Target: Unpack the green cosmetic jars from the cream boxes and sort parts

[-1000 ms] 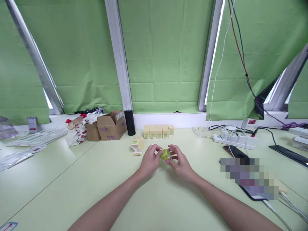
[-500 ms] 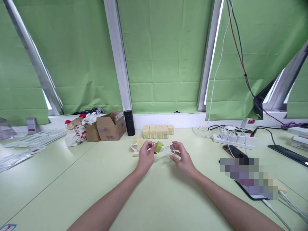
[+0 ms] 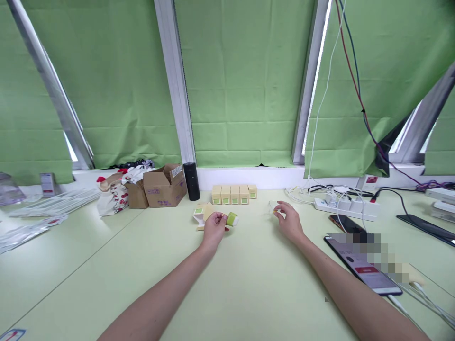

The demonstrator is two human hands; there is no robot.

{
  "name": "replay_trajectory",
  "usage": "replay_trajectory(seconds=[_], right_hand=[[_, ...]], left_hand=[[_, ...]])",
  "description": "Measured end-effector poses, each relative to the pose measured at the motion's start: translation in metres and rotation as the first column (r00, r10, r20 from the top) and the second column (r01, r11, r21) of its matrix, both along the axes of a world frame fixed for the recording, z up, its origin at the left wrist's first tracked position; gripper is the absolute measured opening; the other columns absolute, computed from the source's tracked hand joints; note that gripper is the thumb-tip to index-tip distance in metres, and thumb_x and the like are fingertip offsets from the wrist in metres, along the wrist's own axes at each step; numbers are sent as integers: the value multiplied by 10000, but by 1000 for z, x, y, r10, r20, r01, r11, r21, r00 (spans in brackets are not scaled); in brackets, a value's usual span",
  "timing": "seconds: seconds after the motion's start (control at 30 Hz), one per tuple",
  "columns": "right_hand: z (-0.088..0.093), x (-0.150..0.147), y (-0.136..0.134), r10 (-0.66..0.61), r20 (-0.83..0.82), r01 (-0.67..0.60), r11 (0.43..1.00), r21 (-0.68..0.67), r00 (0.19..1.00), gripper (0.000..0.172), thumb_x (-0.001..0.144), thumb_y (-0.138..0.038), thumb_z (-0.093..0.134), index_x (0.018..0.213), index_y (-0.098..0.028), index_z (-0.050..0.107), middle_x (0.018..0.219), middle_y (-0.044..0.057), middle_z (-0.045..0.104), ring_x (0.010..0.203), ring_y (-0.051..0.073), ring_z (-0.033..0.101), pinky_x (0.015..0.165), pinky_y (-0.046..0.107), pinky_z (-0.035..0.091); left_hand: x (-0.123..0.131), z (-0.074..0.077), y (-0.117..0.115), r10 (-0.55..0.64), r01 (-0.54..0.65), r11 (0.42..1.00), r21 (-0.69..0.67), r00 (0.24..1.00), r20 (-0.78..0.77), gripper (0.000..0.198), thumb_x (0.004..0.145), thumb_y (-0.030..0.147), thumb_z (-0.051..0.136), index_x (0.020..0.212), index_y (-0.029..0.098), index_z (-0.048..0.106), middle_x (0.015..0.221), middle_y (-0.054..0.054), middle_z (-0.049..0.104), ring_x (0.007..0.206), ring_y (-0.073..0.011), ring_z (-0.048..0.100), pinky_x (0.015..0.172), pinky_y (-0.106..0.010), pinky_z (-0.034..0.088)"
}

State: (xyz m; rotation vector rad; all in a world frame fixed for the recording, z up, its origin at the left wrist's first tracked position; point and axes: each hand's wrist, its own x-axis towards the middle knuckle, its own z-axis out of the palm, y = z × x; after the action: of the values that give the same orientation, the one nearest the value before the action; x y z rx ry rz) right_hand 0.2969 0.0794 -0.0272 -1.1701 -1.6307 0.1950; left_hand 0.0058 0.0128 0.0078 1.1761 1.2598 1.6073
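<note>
Green and white, the small container [image 3: 232, 219] lies on its side in front of the row of yellow boxes [image 3: 233, 194], a little nearer the person and slightly left of the row's middle. The left hand [image 3: 213, 228] has it pinched by one end between thumb and fingertips, with the green end pointing right and low over the table [image 3: 249, 289]. Right of the row and about level with the container, the right hand [image 3: 289, 220] has its thumb and forefinger closed on a clear cap [image 3: 273, 207], which is small and hard to make out against the tabletop; whether the cap touches the surface cannot be told. The two hands are well apart. Just left of the container, in front of the row's left end, an opened yellow carton [image 3: 203, 214] lies on the table. A black cylinder [image 3: 191, 181] stands left of the row, and beyond it sit brown cardboard boxes [image 3: 164, 185]. To the right of the row a white power strip [image 3: 346, 207] lies among cables, and nearer the person on that side a phone [image 3: 362, 269] lies flat with its screen lit.
</note>
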Motion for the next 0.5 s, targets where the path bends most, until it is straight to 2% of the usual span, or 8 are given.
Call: replay_trajectory(seconds=[0.2,0.5], right_hand=[[-15,8,11,-35,87,41,997,-64,996,180,828,-135,520,885,-209,675,1252,119,661,997,238,665,966,443,505],[-14,8,13,-49,215,80,987,-139,975,207,819,-69,530,888,-206,669,1047,67,708,908,207,662,841,309,487]], left_hand=[[0,-3,0,-8,8,1000,-28,1000,-5,424,676,512,828,781,159,618,767,-51,690,693,-166,641,540,-260,563],[1,-3,-2,-22,22,999,-44,1000,-3,425,665,512,838,778,164,623,736,-46,687,669,-171,638,554,-274,558]])
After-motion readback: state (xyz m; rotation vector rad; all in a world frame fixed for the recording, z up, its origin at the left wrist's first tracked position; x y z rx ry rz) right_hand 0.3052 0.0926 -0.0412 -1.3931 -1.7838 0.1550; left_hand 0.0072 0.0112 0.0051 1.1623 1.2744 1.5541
